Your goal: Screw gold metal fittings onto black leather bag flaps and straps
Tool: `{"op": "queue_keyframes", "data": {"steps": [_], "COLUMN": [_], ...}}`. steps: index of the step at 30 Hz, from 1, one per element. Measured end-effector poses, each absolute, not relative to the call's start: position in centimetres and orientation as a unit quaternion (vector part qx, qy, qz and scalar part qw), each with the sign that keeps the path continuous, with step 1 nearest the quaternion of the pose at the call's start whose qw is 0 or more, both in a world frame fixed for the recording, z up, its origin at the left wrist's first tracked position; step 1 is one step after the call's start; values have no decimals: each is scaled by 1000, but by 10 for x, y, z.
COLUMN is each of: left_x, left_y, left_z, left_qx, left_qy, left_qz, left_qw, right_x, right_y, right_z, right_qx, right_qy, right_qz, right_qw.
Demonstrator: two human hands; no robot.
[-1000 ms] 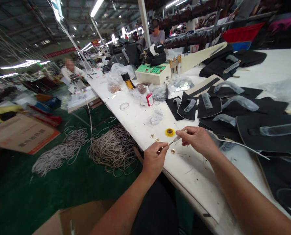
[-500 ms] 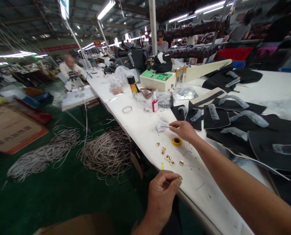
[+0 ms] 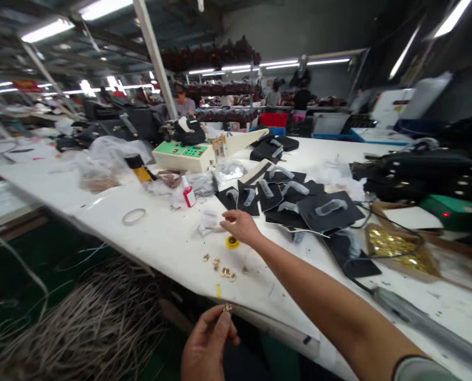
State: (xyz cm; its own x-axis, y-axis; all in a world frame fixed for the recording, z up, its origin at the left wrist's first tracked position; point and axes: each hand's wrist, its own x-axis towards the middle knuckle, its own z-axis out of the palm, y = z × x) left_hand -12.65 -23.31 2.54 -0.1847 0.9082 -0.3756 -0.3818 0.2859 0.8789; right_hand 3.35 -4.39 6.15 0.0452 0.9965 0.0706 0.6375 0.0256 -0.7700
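My left hand [image 3: 210, 341] is closed at the table's near edge, with a small gold metal fitting [image 3: 227, 307] pinched between thumb and forefinger. Over the table, my right hand [image 3: 241, 226] has its fingers drawn together beside a crumpled whitish wad [image 3: 207, 222]; what lies in the fingertips is too small and blurred to name. Just below that hand is a roll of yellow tape [image 3: 232, 242]. Several more gold fittings [image 3: 225, 272] lie loose between my two hands. A strip of yellow tape [image 3: 218, 291] sticks near the table edge.
Black panels with plastic-wrapped handles [image 3: 289, 196] lie beyond my right arm. A box of gold parts [image 3: 397, 248] stands at right. Farther back are a red-labelled bottle [image 3: 188, 193] and a cream machine [image 3: 186, 156]. Piled cord [image 3: 97, 317] covers the floor at left.
The view has swung to the right, bringing the box of gold parts into sight. My left hand still pinches its fitting, and my right hand stays beside the whitish wad.
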Motion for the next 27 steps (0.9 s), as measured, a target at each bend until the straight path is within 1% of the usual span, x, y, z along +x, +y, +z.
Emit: {"op": "queue_keyframes", "data": {"steps": [2,3,4,5,8,12,16,22,25,27], "left_x": [-125,-122,-118,-112,-88,-52,-22,19,40,53], "left_y": [-230,-230,-231,-234,-251,-286,-315,-347,-346,-331], "left_z": [32,35,38,41,49,52,49,58,68,77], "left_qx": [229,226,227,233,269,310,386,624,684,704], "left_qy": [523,511,499,485,434,381,378,351,364,387], "left_qz": [541,535,525,514,471,422,391,374,360,356], "left_qw": [618,634,651,668,720,762,745,590,520,477], "right_x": [38,40,41,43,49,65,88,138,173,196], "right_y": [-102,-135,-169,-202,-281,-334,-366,-402,-418,-429], "right_z": [68,69,69,68,68,70,62,40,37,32], "right_qx": [-626,-582,-542,-515,-477,-488,-503,-531,-549,-577], "right_qy": [-605,-554,-499,-455,-353,-286,-236,-205,-218,-232], "right_qz": [309,391,460,508,565,520,489,421,390,360], "right_qw": [382,448,496,519,573,640,672,706,706,696]}}
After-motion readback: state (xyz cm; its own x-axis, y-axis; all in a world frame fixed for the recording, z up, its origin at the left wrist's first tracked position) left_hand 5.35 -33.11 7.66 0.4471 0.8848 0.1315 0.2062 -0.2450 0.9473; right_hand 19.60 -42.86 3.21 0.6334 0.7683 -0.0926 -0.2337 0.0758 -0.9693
